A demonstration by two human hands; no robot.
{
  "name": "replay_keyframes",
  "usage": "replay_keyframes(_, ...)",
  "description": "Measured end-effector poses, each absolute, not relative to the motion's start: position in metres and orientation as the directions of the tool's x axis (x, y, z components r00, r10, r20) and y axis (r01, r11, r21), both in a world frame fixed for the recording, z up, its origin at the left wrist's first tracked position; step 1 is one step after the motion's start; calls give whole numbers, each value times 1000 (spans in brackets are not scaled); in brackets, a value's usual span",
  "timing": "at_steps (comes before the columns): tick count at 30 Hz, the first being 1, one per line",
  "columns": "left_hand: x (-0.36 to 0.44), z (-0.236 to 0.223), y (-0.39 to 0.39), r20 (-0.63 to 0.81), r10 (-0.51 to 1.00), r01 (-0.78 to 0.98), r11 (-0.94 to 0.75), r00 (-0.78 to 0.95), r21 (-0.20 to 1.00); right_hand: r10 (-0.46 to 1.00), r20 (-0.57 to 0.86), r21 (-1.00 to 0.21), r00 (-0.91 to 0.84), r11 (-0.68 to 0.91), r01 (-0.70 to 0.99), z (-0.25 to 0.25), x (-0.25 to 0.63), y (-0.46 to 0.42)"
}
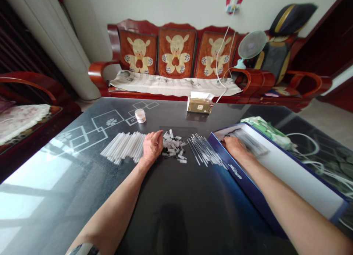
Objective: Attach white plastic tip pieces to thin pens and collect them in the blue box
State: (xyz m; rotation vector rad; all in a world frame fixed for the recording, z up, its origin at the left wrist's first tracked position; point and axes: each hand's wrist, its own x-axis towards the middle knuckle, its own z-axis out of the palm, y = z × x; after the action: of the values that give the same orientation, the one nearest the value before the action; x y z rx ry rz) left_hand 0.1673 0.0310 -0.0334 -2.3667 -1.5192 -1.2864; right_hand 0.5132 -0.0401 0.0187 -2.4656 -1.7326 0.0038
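My left hand [153, 146] is closed, its fingers curled together, between a row of white plastic tubes [122, 146] and a heap of small white and black caps [173, 146]. What it grips, if anything, is hidden. My right hand [235, 146] reaches over the near-left wall of a long blue box [264, 200] with a white inside. Its fingers are bent and look closed, but their tips and anything in them are not clear. Thin grey rods [252, 139] lie in the box beside that hand, slightly blurred. More thin grey rods [205, 150] lie on the table left of the box.
Behind the tubes stands a small white tub [140, 115] on the dark glossy table [154, 218]. A tissue box [200, 102] is near the far edge. Right of the blue box lie a green-and-white bag [268, 132] and white cables [322, 170]. A wooden sofa [110, 69] is beyond.
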Motion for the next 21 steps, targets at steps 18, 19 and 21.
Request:
replay_keyframes(18,173,-12,14,552,609,555,-780,570,288,933,213,-977,291,201,69,-1,334,-18)
replay_keyframes(19,172,-14,15,544,620,602,-761,566,243,941,196,-980,275,193,37,-7,333,-19)
replay_keyframes(21,172,-18,17,552,623,662,-732,554,162,952,186,-982,242,188,13,-16,336,-21)
